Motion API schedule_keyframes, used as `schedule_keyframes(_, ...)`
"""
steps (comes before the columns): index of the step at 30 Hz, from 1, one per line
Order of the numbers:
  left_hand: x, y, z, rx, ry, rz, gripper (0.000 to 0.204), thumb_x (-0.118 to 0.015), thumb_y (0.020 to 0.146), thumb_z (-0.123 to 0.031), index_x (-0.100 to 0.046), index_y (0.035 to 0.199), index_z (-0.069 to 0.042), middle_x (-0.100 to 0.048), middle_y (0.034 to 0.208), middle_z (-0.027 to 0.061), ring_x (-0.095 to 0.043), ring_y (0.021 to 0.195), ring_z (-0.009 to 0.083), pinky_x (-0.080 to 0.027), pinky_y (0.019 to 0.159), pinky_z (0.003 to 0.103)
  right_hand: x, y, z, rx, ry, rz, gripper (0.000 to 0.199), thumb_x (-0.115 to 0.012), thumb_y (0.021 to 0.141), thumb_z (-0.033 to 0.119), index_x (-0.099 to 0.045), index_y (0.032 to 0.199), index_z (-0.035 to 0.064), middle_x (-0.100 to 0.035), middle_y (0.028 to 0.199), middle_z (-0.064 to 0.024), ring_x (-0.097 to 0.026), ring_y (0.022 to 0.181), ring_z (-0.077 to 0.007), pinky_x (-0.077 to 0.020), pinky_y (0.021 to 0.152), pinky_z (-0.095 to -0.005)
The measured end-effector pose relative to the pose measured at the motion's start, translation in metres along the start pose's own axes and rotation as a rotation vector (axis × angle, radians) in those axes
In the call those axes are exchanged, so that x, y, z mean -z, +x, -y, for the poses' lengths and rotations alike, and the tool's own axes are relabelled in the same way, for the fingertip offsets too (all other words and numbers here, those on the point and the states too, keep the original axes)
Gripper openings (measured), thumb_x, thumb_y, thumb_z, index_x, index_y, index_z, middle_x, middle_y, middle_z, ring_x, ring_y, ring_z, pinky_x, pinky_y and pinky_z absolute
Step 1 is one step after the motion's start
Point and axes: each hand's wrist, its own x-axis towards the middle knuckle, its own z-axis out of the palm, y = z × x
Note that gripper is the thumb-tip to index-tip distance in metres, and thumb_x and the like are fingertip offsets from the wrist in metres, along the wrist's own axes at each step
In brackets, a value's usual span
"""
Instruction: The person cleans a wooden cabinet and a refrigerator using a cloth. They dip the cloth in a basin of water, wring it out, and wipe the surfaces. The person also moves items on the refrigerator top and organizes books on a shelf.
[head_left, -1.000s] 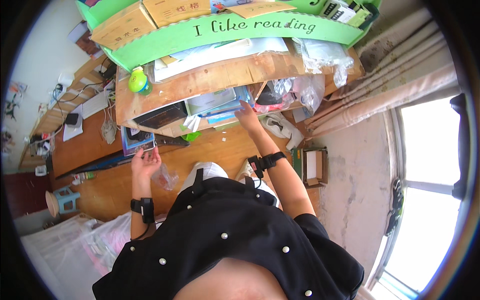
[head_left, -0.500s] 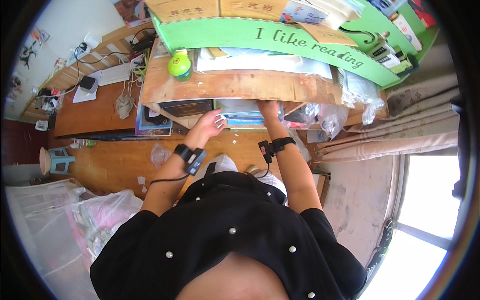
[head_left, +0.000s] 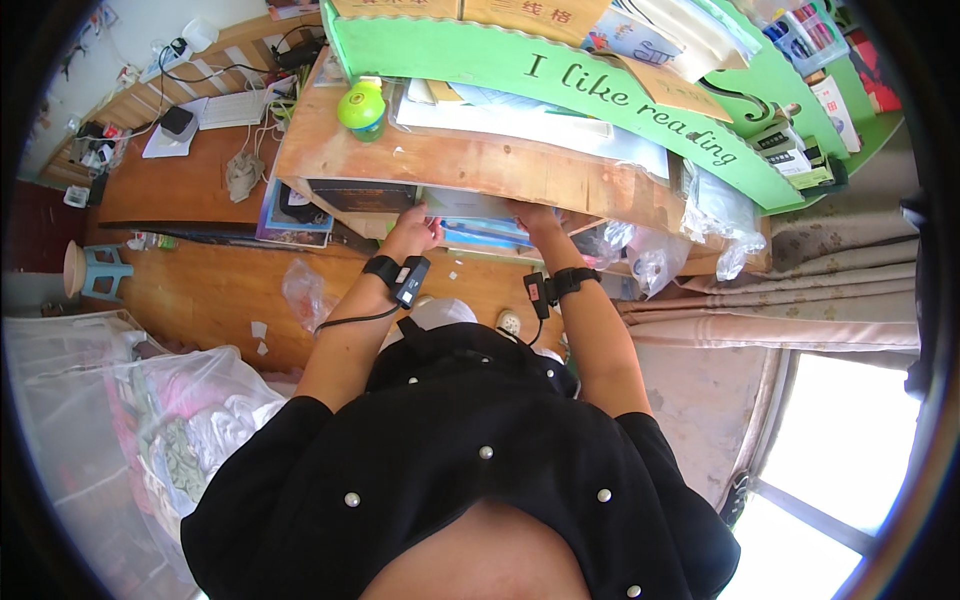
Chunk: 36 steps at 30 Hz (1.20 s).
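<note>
A curved green sign board (head_left: 560,75) with dark lettering runs along the top of the wooden shelf unit (head_left: 480,165), rising left to right. Brown cardboard boxes (head_left: 470,12) sit above the sign board. A round lime-green bottle (head_left: 361,108) stands on the upper wooden shelf at its left end. Clear crumpled plastic bags (head_left: 700,215) hang at the right end of the shelf.

Both hands reach into the lower shelf opening. The left hand (head_left: 412,230) rests with fingers curled on the left edge of a flat stack of books and papers (head_left: 470,212). The right hand (head_left: 535,218) lies on the right part of the same stack; grip cannot be told for either hand. The stack lies flat, between the two hands, long axis running left to right along the shelf, spines facing the person. A dark box (head_left: 360,194) sits just left of the left hand.
</note>
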Motion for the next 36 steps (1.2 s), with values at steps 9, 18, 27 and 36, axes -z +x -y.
schedule_keyframes(9, -0.018, 0.018, 0.039, -0.119, 0.034, 0.104, 0.011, -0.071, 0.094, -0.013, -0.067, 0.104, -0.011, -0.065, 0.097, 0.0046, -0.061, 0.091, 0.0201, -0.057, 0.085, 0.035, 0.042, -0.044, 0.006, 0.198, -0.162, -0.326, 0.056, -0.079, 0.079, 0.015, -0.059, 0.131, 0.009, -0.065, 0.121, -0.0161, -0.06, 0.114, -0.0366, -0.0474, 0.096, -0.044)
schedule_keyframes(18, -0.016, 0.014, 0.047, -0.062, 0.11, 0.221, 0.035, -0.077, 0.091, -0.027, -0.058, 0.115, -0.01, -0.052, 0.118, 0.0074, -0.051, 0.113, 0.0274, -0.048, 0.1, 0.051, 0.015, -0.015, -0.011, 0.211, -0.202, -0.326, 0.043, -0.068, 0.088, 0.016, -0.06, 0.13, 0.006, -0.065, 0.124, -0.0197, -0.06, 0.116, -0.0402, -0.0486, 0.096, -0.0453)
schedule_keyframes(27, -0.07, -0.039, 0.068, 0.288, -0.205, -0.111, 0.047, -0.069, 0.092, -0.05, -0.057, 0.119, -0.014, -0.056, 0.114, 0.0048, -0.056, 0.11, 0.0264, -0.05, 0.097, 0.051, 0.021, -0.04, 0.059, -0.183, 0.259, -0.107, 0.034, -0.069, 0.089, 0.017, -0.065, 0.119, 0.002, -0.072, 0.102, -0.0177, -0.068, 0.1, -0.0314, -0.052, 0.088, -0.0372)
schedule_keyframes(36, -0.053, -0.001, 0.066, 0.036, -0.152, 0.026, 0.025, -0.07, 0.093, -0.043, -0.069, 0.105, -0.021, -0.072, 0.101, -0.0043, -0.068, 0.09, 0.0143, -0.056, 0.07, 0.029, 0.059, -0.112, 0.0, -0.659, 0.539, -0.271, 0.033, -0.072, 0.09, 0.019, -0.057, 0.117, 0.009, -0.065, 0.1, -0.0095, -0.059, 0.083, -0.016, -0.0481, 0.066, -0.0306)
